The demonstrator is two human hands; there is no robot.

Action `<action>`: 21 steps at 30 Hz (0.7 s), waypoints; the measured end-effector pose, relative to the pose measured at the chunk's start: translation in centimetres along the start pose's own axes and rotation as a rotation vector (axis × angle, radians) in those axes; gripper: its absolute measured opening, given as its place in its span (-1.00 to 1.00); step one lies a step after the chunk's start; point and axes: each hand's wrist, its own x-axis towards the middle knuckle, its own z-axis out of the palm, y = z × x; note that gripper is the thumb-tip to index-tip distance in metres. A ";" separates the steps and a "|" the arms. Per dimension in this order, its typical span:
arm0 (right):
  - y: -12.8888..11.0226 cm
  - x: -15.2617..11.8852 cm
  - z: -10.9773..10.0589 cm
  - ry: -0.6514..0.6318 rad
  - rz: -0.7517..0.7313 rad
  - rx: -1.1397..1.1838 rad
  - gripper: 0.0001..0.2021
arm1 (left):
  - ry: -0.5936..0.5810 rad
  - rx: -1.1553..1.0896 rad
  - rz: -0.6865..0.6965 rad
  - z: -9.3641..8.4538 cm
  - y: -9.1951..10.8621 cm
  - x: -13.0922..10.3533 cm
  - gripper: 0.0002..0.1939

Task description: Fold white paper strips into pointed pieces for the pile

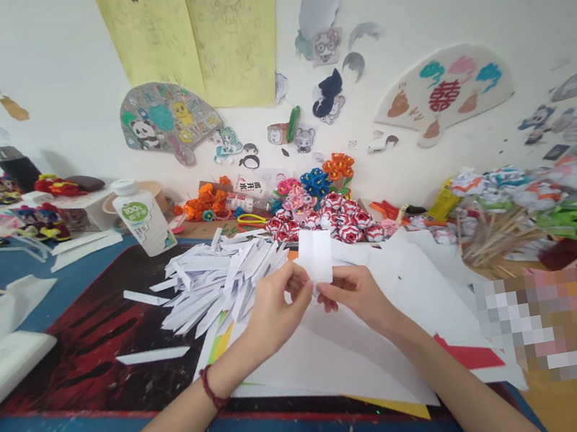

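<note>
pinching a small white rectangular piece of paper (318, 251) between them, the left hand (283, 299) and the right hand (354, 294) meet just to the right of a loose heap of folded white paper strips (227, 280). the piece stands upright above the fingertips, a faint crease running down its face. the left hand is narrow, thumb and fingers closed on the lower left edge; the right hand is narrow too, thumb pressed near the lower right corner, other fingers curled beneath.

the step in hand looks like folding or creasing this 1 piece: it is wider than the strips in the heap, so the fold seems unfinished. the next move appears to call for lining up the long edges and pressing firmly along the crease, 1 hand steadying the paper so that it does not skew.

to the right of the heap, under the hands, lie broad white paper sheets (344, 360). to its left, a loose white folded strip (154, 355) rests on a black mat with red markings (85, 332). behind the heap, on its left, stands a white plastic bottle with a green-printed label (143, 217); behind it, on its right, sit red-and-white rosette flowers (346, 218).
</note>
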 end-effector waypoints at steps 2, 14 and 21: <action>0.0 0.0 0.0 0.002 0.002 -0.002 -0.73 | -0.003 0.008 0.011 0.0 0.0 0.0 -0.94; -0.3 -0.1 0.0 0.002 0.001 -0.034 -0.73 | -0.020 0.076 0.033 -0.1 0.0 0.0 -0.93; 0.0 0.0 0.0 -0.005 0.004 -0.005 -0.76 | -0.042 0.076 0.036 -0.2 -0.1 0.0 -0.93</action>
